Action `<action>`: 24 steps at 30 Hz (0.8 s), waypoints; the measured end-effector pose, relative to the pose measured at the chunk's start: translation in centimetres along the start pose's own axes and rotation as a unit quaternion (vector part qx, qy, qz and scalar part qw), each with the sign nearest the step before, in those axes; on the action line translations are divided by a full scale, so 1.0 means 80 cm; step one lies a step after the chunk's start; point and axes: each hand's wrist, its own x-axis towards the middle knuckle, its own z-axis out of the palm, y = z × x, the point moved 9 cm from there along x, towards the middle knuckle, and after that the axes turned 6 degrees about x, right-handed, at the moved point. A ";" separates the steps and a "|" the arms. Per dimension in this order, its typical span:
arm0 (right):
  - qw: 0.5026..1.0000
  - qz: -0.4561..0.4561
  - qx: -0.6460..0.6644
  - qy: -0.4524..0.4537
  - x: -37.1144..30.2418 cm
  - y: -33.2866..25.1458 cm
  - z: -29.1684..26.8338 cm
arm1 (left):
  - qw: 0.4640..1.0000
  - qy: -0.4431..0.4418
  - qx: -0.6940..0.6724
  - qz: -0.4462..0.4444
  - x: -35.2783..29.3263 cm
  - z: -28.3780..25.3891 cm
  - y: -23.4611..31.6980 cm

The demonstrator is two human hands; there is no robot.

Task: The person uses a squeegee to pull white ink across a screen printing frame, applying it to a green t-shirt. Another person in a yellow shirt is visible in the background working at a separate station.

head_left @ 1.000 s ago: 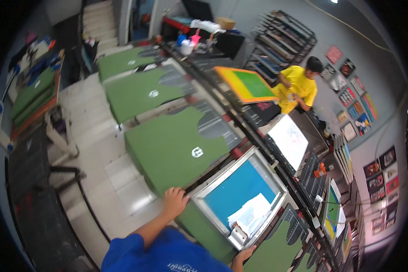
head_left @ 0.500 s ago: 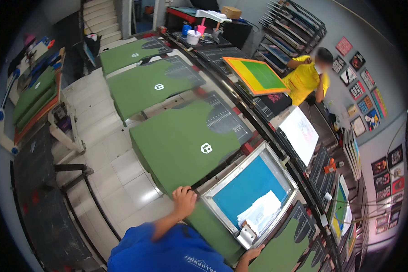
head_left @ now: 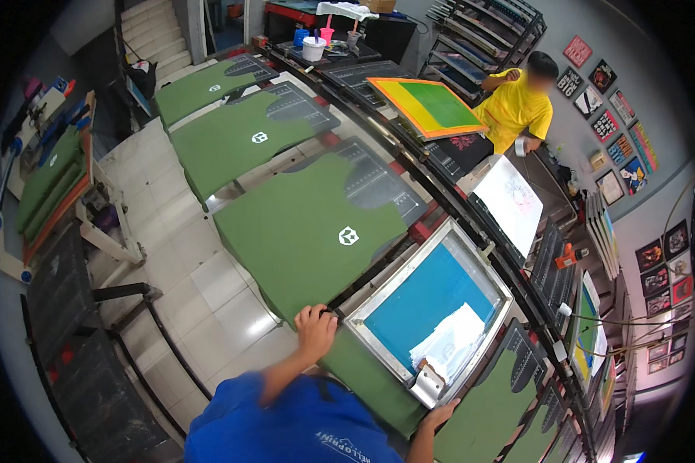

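A metal-framed printing screen with blue mesh lies over a green shirt in front of me. White ink is smeared across the near part of its mesh. A squeegee with a metal holder lies at the frame's near end. My left hand is at the shirt-covered board's edge, beside the frame's left corner. Its fingers are bent, and what they grip is hard to make out. My right hand is by the frame's near right corner, its fingers partly hidden.
Green shirts with white badge prints, such as this one, lie on boards further left. A black rail runs behind them. Across it are an orange-edged screen, a white sheet and a person in yellow. A shirt stack stands far left.
The view has shifted slightly. The person in yellow has lowered a hand from near the head and now holds a pale roll. My hands stay by the screen, which lies as before.
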 end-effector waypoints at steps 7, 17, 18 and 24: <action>0.997 0.013 0.051 -0.047 0.001 -0.005 0.012 | 1.000 -0.002 0.021 0.004 0.000 0.007 0.002; 0.979 0.049 0.176 -0.091 0.023 0.026 0.026 | 0.998 -0.025 0.053 0.011 -0.004 0.014 -0.008; 0.989 0.033 0.118 -0.078 0.025 0.019 0.019 | 0.999 -0.023 0.035 0.014 0.002 0.012 0.003; 0.991 0.023 0.129 -0.002 0.018 0.012 0.015 | 0.982 -0.152 -0.110 0.010 -0.027 -0.003 0.072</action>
